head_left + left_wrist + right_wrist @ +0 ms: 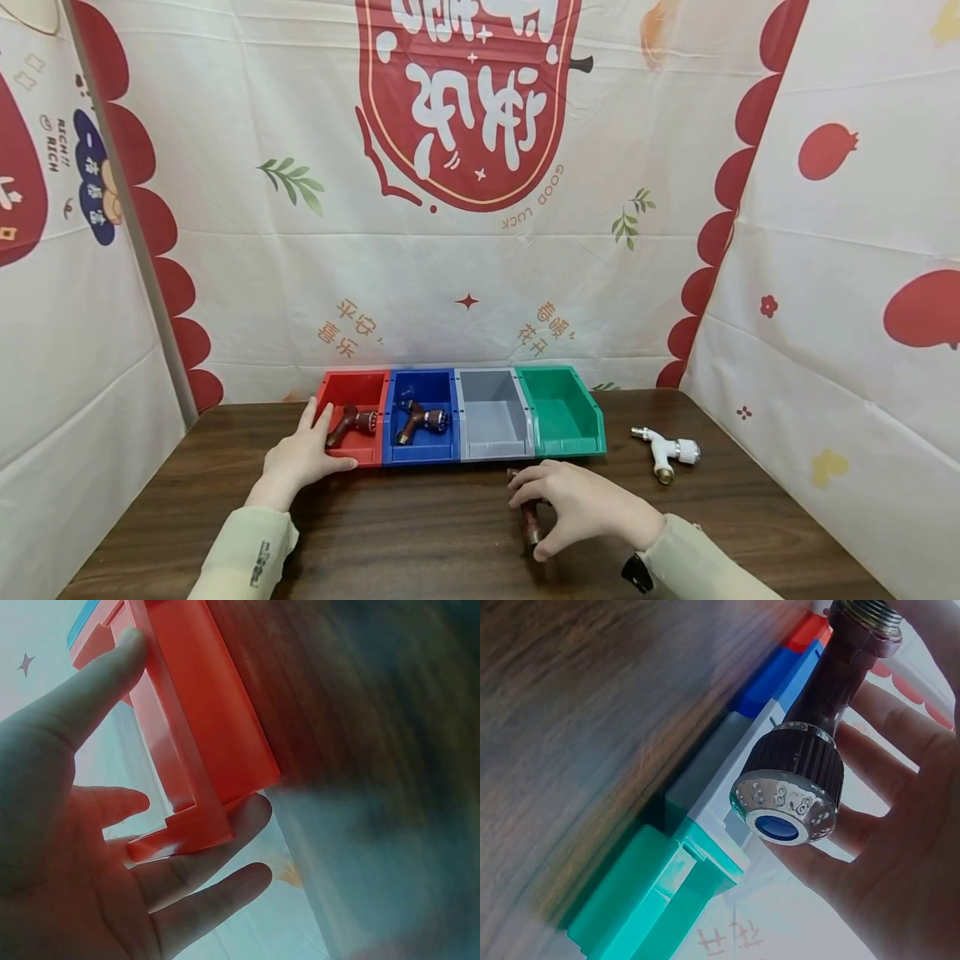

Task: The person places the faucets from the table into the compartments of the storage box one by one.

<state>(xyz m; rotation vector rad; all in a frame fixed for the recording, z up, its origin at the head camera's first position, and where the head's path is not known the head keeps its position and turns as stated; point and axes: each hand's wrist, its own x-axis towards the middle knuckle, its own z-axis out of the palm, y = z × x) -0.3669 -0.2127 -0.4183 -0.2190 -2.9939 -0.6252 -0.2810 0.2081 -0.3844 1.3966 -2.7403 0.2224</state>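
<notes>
My right hand (577,504) holds a dark brown faucet (531,525) just in front of the grey bin, thumb at one end and fingers across the other. Up close in the right wrist view, the faucet (821,697) shows a threaded brass end and a ribbed knob with a silver cap. At the left, my left hand (303,454) touches the front left corner of the red bin (369,456), fingers spread and thumb along its front. Inside the red bin lies a brown faucet (351,423); a similar brown faucet (422,418) lies in the blue bin (423,453).
The grey bin (497,450) and green bin (570,446) continue the joined row along the back of the wooden table (420,533). To their right lies a white faucet (663,450). Printed cloth (465,258) hangs behind and at both sides.
</notes>
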